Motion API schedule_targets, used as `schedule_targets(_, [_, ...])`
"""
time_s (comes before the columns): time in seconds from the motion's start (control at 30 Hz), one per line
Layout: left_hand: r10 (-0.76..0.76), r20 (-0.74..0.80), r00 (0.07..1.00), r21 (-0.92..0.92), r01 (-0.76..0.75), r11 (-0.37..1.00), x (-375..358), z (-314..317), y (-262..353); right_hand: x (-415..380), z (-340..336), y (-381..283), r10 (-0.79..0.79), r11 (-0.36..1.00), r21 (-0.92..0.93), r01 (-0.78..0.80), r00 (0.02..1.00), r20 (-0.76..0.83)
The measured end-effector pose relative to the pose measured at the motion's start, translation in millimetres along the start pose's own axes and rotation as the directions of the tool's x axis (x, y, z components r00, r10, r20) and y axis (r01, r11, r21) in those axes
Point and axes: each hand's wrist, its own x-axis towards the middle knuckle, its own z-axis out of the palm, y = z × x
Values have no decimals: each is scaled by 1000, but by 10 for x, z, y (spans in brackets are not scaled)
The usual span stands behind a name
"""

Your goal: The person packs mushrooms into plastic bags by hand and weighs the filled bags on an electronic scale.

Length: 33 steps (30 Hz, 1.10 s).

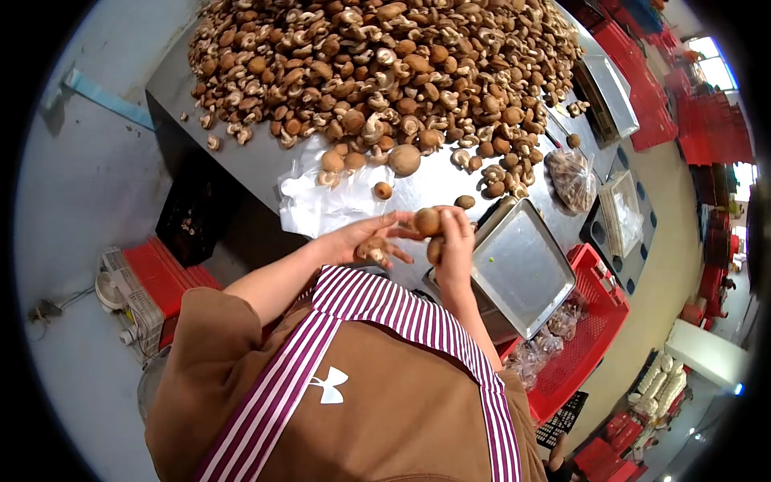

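Shiitake mushrooms [385,72] lie heaped on the metal table, brown caps and pale stems mixed. My left hand [353,237] cradles a mushroom [373,251] low in its curled fingers, while its upper fingers reach toward my right hand [458,241]. The right fingers are closed on a round brown mushroom cap [427,222], with a second cap [434,251] just below it. Beyond my hands, thin white plastic bags [309,201] lie flat with a few mushrooms on them. A large cap [404,160] and a small one [383,190] sit close by.
Right of my hands is a metal tray [522,265]. A red crate [590,345] below it holds bagged mushrooms. A filled clear bag [572,178] and a white basket [622,210] are farther right. A red-topped box [165,277] stands at left by the wall.
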Motion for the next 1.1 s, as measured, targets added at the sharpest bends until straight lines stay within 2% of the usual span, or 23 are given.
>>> schedule_targets(0.03, [-22, 40, 999, -63, 24, 998, -43, 30, -76, -87, 120, -43, 37, 993, -112, -26, 994, 104])
schedule_targets(0.07, [-39, 6, 999, -158, 40, 987, -63, 62, -157, -176, 228, -90, 87, 973, -227, -39, 975, 203])
schedule_targets(0.1, [-41, -36, 999, -201, 33, 979, -42, -107, -292, -127, 214, 217, -157, 836, -448, 317, 920, 359])
schedule_targets(0.13, [-43, -77, 996, -245, 23, 969, -72, -124, -322, -134, 319, 119, -298, 590, -557, 585, 798, 523])
schedule_targets(0.2, [5, -91, 996, -297, -32, 954, -238, -183, -396, -156, 478, 100, -373, 483, -513, 710, 697, 613])
schedule_targets(0.27, [7, -197, 980, -323, -71, 944, -457, -190, -408, -217, 604, 152, -326, 543, -500, 675, 717, 616])
schedule_targets(0.3, [-19, -256, 966, -349, -74, 934, -554, -244, -419, -245, 668, 177, -302, 620, -463, 633, 738, 604])
schedule_targets(0.33, [16, -230, 973, -358, -100, 928, -654, -388, -484, -269, 716, 183, -275, 692, -424, 585, 756, 595])
schedule_targets(0.4, [33, -280, 960, -432, -156, 888, -925, -529, -519, -301, 757, 191, -202, 710, -427, 561, 742, 639])
schedule_targets(0.47, [241, -274, 931, -285, -318, 904, -1206, -1131, -774, -296, 754, 295, -97, 764, -461, 452, 787, 610])
schedule_targets(0.53, [291, -341, 894, -156, -359, 920, -1660, -1462, -930, -303, 708, 332, 9, 804, -505, 315, 841, 540])
schedule_targets(0.6, [196, -526, 828, -122, -301, 946, -2111, -1834, -1251, -289, 624, 385, 16, 846, -457, 275, 844, 537])
schedule_targets(0.67, [57, -755, 654, -103, -205, 973, -2484, -1873, -1499, -295, 517, 434, 69, 858, -473, 201, 867, 494])
schedule_targets(0.73, [147, -571, 808, -154, -281, 947, -2869, -2680, -2260, -300, 411, 457, 97, 863, -475, 174, 865, 492])
schedule_targets(0.8, [138, -778, 613, 116, -75, 990, -3209, -3625, -3267, -310, 332, 489, 115, 867, -476, 145, 872, 476])
schedule_targets(0.83, [38, -959, 280, 205, 598, 775, -3267, -3171, -3072, -316, 296, 506, 116, 869, -473, 143, 871, 477])
schedule_targets(0.87, [41, -999, 18, 37, 835, 549, -3226, -2749, -2880, -312, 259, 524, 112, 871, -470, 143, 874, 473])
schedule_targets(0.9, [78, -990, -115, -66, 883, 465, -3233, -2667, -2882, -308, 224, 554, 108, 868, -475, 146, 878, 467])
schedule_targets(0.93, [122, -972, -203, -133, 895, 426, -3242, -2591, -2836, -327, 234, 539, 106, 866, -479, 142, 885, 454])
schedule_targets(0.97, [137, -972, -190, -116, 900, 419, -3202, -2683, -2758, -331, 245, 521, 100, 872, -470, 140, 888, 450])
schedule_targets(1.03, [180, -950, -254, -113, 822, 559, -3106, -2808, -2579, -324, 247, 506, 93, 884, -449, 132, 891, 445])
schedule_targets(1.07, [248, -941, -230, -19, 768, 640, -2889, -2378, -2022, -320, 256, 488, 88, 884, -449, 134, 894, 440])
schedule_targets(1.1, [396, -875, -278, 78, 727, 682, -2671, -2154, -1665, -299, 234, 507, 76, 885, -444, 142, 896, 438])
